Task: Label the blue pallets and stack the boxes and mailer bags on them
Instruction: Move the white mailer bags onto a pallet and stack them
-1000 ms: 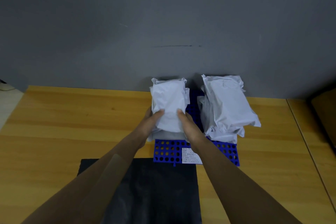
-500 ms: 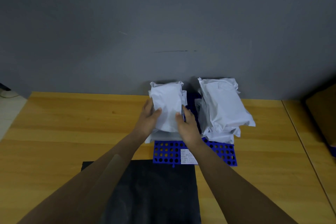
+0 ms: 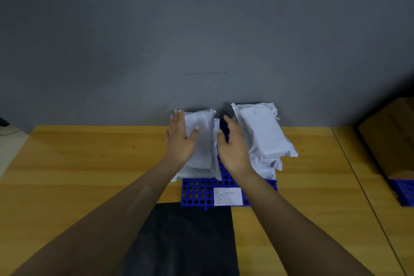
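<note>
A blue perforated pallet (image 3: 197, 194) lies on the wooden table against the grey wall, with a white label (image 3: 228, 196) stuck on its front edge. Two piles of white mailer bags rest on it: a left pile (image 3: 203, 141) and a right pile (image 3: 265, 134). My left hand (image 3: 180, 139) is open, fingers spread, against the left side of the left pile's top bag. My right hand (image 3: 233, 143) is open over the gap between the two piles, its fingers apart and holding nothing.
A black mat (image 3: 186, 237) lies on the table (image 3: 89, 163) just in front of the pallet. At the far right a brown cardboard box (image 3: 389, 136) sits on a second blue pallet (image 3: 403, 192). A seam in the tabletop (image 3: 358, 181) runs between them.
Both hands have let go of the top bag of the left pile and spread open. The left hand slid to the bag's left side, the right hand lifted toward the gap.
</note>
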